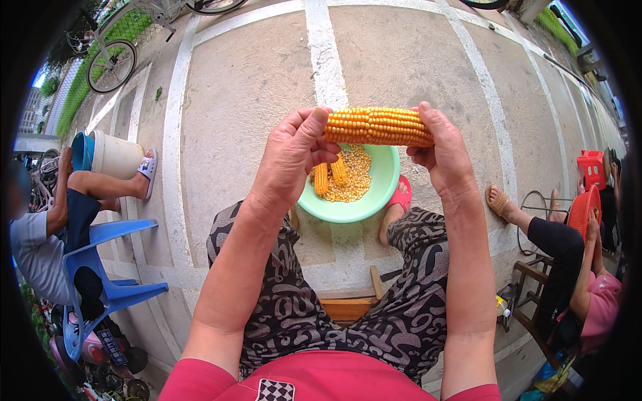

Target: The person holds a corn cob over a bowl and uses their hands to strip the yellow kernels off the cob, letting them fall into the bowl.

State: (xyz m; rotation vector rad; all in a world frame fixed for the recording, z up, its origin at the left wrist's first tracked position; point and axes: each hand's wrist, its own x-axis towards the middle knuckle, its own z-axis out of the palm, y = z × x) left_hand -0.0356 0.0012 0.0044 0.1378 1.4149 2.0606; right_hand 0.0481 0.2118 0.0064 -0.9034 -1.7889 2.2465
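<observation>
A dried yellow corn cob (pixel 376 125), still covered in kernels, is held level in front of me. My left hand (pixel 301 140) grips its left end with the thumb on top. Around the right end are the thumb and fingers of my right hand (pixel 444 150). Below the cob, a pale green plastic basin (pixel 346 214) rests on the ground between my feet. Loose corn kernels (pixel 353 188) cover its bottom, and two shorter corn cobs (pixel 321 179) lie on them at the left. My left hand hides part of the basin's rim.
At left a person sits on a blue plastic chair (pixel 108 280), near a white bucket (pixel 115 154) and a teal bucket (pixel 83 150). On the right another person holds a red basket (pixel 584 213). A red plastic stool (pixel 592 168) stands beyond. A bicycle (pixel 111 65) is parked at upper left.
</observation>
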